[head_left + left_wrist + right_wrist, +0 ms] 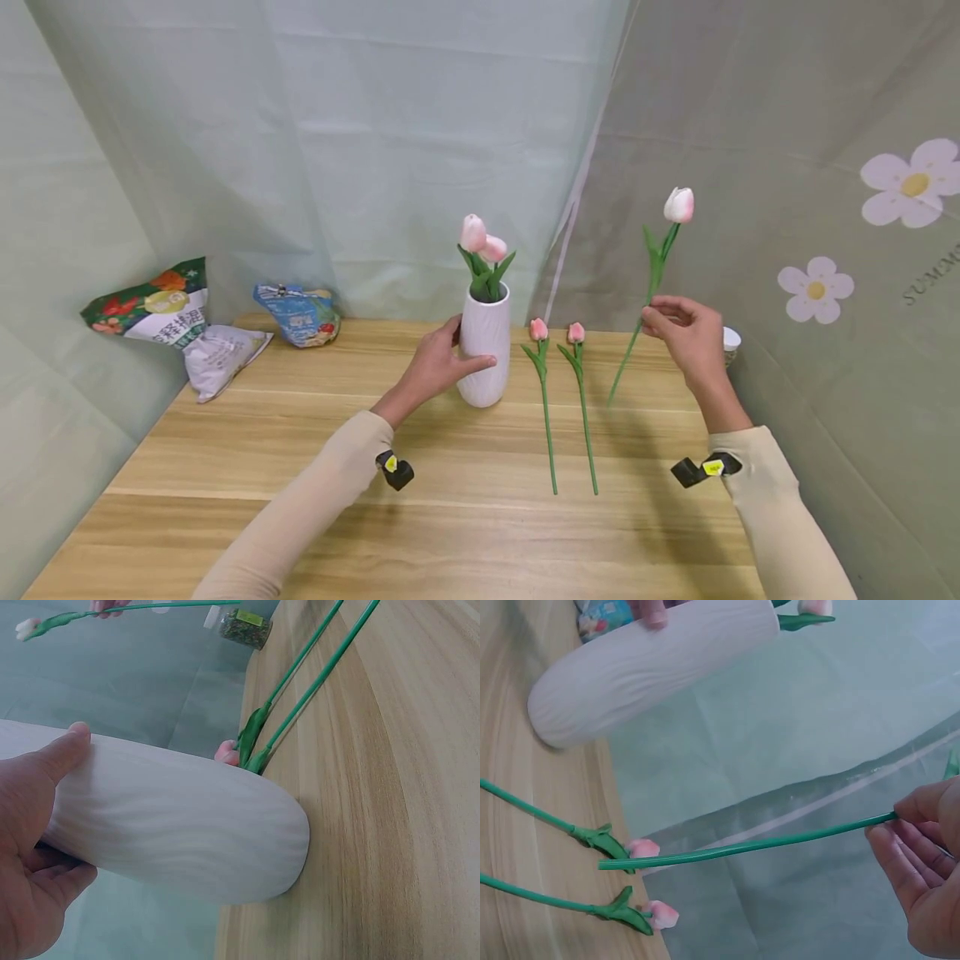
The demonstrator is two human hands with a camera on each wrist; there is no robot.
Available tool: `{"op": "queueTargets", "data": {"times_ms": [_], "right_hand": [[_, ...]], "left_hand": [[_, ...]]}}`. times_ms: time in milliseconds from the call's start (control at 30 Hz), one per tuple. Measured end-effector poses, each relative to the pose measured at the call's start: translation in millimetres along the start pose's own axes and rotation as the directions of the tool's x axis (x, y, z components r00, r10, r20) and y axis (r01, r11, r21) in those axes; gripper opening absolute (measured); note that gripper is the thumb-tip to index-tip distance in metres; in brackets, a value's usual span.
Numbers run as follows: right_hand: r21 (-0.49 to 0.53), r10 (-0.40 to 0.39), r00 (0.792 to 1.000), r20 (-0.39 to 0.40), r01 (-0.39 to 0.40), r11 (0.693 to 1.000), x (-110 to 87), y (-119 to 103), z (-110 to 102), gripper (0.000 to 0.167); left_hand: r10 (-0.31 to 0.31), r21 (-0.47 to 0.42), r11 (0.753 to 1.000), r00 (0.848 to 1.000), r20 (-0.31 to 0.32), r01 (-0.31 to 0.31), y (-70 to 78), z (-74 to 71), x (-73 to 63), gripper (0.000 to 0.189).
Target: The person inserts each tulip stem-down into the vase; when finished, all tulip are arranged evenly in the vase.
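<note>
One tulip (656, 265), frame right, pinched in right grip (686, 333), stem (757, 844) slanting lower-left; white vase (483, 379) leftward, frame centre, clasped in left grip (437, 358).

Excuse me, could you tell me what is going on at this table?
Someone is handling tulips and a vase. The person's left grip is around the white vase, with two tulips already in it. The right grip pinches another tulip by its stem, above the wooden table and apart from the vase. Two more pink tulips lie side by side on the table, between the vase and the held flower. A blue packet sits off to the left.
</note>
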State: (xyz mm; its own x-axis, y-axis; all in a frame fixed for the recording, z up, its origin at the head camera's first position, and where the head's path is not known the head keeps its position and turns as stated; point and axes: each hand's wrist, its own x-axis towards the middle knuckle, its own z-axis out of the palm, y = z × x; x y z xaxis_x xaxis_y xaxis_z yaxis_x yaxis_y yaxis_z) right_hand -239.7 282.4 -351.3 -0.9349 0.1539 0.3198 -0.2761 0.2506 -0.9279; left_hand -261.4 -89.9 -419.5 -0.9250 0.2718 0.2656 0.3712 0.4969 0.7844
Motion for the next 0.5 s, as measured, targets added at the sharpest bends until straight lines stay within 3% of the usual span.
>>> {"op": "queueTargets", "data": {"times_ms": [267, 500], "right_hand": [[0.128, -0.027, 0.998, -0.053, 0.033, 0.991, 3.0, -12, 7, 0.025], [0.155, -0.082, 0.993, -0.085, 0.094, 0.983, 7.4, -26, 17, 0.022]], "left_hand": [[0.007, 0.013, 1.000, 1.000, -0.006, -0.007, -0.9, 0.8, 0.6, 0.085], [0.012, 0.005, 1.000, 1.000, -0.004, -0.012, -1.4, 0.7, 0.4, 0.086]]}}
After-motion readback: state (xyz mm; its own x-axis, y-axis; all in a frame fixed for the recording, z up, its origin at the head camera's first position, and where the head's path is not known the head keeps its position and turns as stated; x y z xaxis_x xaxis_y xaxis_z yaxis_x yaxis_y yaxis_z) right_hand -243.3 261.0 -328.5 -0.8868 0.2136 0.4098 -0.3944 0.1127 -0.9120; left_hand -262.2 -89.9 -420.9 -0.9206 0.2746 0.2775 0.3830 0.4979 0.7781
